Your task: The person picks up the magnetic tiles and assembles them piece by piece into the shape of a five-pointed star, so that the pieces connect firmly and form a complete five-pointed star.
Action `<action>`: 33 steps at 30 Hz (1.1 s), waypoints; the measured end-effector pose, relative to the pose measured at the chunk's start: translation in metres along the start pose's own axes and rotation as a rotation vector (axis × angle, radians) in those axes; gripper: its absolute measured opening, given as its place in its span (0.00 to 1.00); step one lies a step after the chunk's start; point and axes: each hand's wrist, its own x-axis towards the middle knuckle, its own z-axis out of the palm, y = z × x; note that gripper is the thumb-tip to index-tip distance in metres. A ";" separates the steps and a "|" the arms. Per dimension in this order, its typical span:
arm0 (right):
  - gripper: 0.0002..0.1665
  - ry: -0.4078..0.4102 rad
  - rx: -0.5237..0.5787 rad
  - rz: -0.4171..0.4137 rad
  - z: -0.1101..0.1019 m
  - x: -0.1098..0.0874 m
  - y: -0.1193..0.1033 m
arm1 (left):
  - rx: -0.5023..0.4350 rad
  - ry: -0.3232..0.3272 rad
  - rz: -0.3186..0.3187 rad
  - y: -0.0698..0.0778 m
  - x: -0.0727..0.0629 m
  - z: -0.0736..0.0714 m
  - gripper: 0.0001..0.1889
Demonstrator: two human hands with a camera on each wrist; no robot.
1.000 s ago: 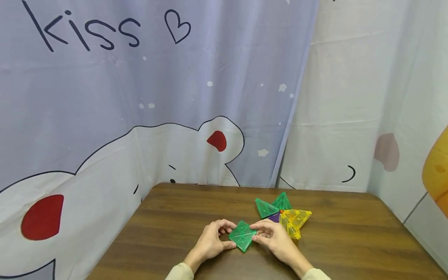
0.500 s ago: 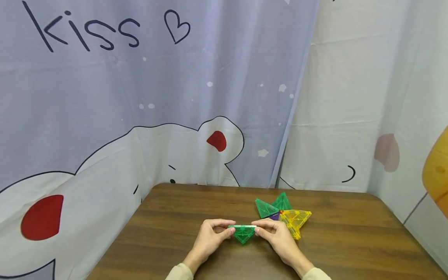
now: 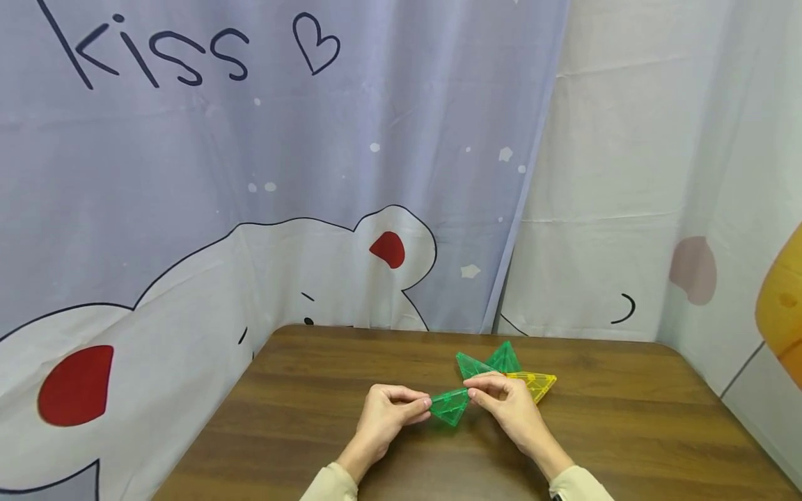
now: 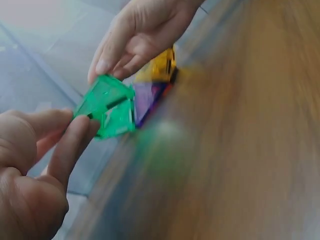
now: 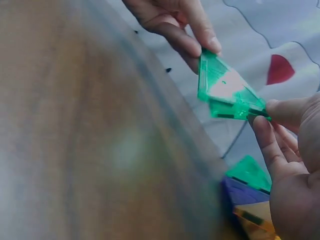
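Two translucent green triangular magnetic tiles, folded together along an edge, are held over the table between both hands. My left hand pinches their left corner between thumb and fingers. At the upper right corner, my right hand pinches them the same way. In the left wrist view, the folded green tiles overlap a purple tile. Behind the right hand lies a star-like group of tiles, with green tiles at the back and yellow tiles to the right. The right hand hides its middle in the head view.
The brown wooden table has rounded back corners. A printed curtain hangs behind it, and pale fabric hangs at the back right.
The green tiles, earlier spread toward the camera, were folded together with an edge on top. Now both hands have shifted them right and tilted them, closer to the tile group.
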 end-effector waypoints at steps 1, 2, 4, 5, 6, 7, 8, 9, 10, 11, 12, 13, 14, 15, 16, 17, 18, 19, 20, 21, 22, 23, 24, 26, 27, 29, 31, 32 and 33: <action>0.13 0.005 -0.009 -0.001 -0.003 0.001 -0.001 | -0.004 0.011 -0.002 0.000 0.001 0.004 0.12; 0.13 0.009 -0.019 -0.002 -0.006 0.002 -0.002 | -0.006 0.022 0.002 0.001 0.003 0.008 0.11; 0.13 0.015 -0.032 0.011 -0.011 0.003 -0.004 | -0.003 0.043 0.015 0.000 0.006 0.015 0.10; 0.14 0.016 -0.047 0.022 -0.014 0.004 -0.005 | -0.006 0.053 0.017 -0.001 0.007 0.019 0.09; 0.15 0.015 -0.063 0.035 -0.017 0.005 -0.008 | -0.008 0.062 0.020 -0.002 0.008 0.022 0.09; 0.15 0.013 -0.085 0.046 -0.020 0.006 -0.011 | -0.011 0.073 0.022 -0.003 0.009 0.025 0.09; 0.16 0.017 -0.106 0.053 -0.023 0.007 -0.016 | -0.013 0.083 0.023 -0.004 0.010 0.027 0.09; 0.16 0.033 -0.144 0.059 -0.027 0.008 -0.021 | -0.016 0.094 0.023 -0.006 0.011 0.029 0.08; 0.16 0.061 -0.181 0.061 -0.031 0.008 -0.026 | -0.019 0.105 0.024 -0.006 0.012 0.032 0.08; 0.15 0.090 -0.225 0.050 -0.037 0.010 -0.031 | -0.025 0.120 0.018 -0.007 0.013 0.035 0.07; 0.15 0.129 -0.263 0.037 -0.043 0.011 -0.035 | -0.023 0.132 0.019 -0.008 0.014 0.038 0.07; 0.14 0.179 -0.313 0.021 -0.051 0.012 -0.036 | -0.022 0.143 0.023 -0.009 0.016 0.041 0.08; 0.13 0.233 -0.358 0.013 -0.059 0.012 -0.036 | -0.021 0.152 0.023 -0.010 0.017 0.045 0.08; 0.13 0.286 -0.396 0.012 -0.067 0.011 -0.034 | -0.021 0.162 0.023 -0.012 0.019 0.048 0.08; 0.13 0.326 -0.417 0.014 -0.075 0.010 -0.029 | -0.021 0.170 0.022 -0.014 0.020 0.052 0.08; 0.14 0.357 -0.440 0.024 -0.082 0.008 -0.022 | -0.018 0.176 0.021 -0.016 0.021 0.055 0.08; 0.15 0.382 -0.442 0.049 -0.087 0.005 -0.015 | -0.014 0.179 0.019 -0.018 0.022 0.057 0.08; 0.16 0.393 -0.445 0.076 -0.092 0.002 -0.006 | -0.005 0.180 0.015 -0.020 0.023 0.059 0.08; 0.18 0.394 -0.430 0.103 -0.094 -0.002 0.003 | 0.007 0.184 0.008 -0.023 0.023 0.060 0.07; 0.19 0.383 -0.414 0.128 -0.096 -0.005 0.012 | 0.021 0.189 0.003 -0.024 0.023 0.062 0.07; 0.21 0.365 -0.394 0.146 -0.097 -0.007 0.019 | 0.033 0.194 -0.001 -0.026 0.023 0.063 0.07; 0.21 0.344 -0.372 0.159 -0.097 -0.009 0.026 | 0.043 0.200 -0.004 -0.027 0.024 0.064 0.06; 0.22 0.321 -0.346 0.166 -0.097 -0.011 0.032 | 0.053 0.205 -0.008 -0.028 0.024 0.065 0.06; 0.22 0.282 -0.312 0.172 -0.097 -0.011 0.039 | 0.076 0.211 -0.012 -0.030 0.025 0.066 0.06; 0.21 0.267 -0.314 0.172 -0.097 -0.011 0.041 | 0.079 0.212 -0.014 -0.030 0.025 0.067 0.07; 0.19 0.257 -0.329 0.173 -0.097 -0.010 0.042 | 0.082 0.207 -0.022 -0.031 0.027 0.068 0.07; 0.17 0.256 -0.360 0.181 -0.099 -0.010 0.041 | 0.078 0.196 -0.027 -0.031 0.029 0.069 0.08; 0.16 0.256 -0.376 0.185 -0.100 -0.010 0.040 | 0.068 0.187 -0.032 -0.031 0.030 0.069 0.09; 0.15 0.256 -0.388 0.187 -0.102 -0.010 0.039 | 0.058 0.178 -0.037 -0.031 0.031 0.069 0.09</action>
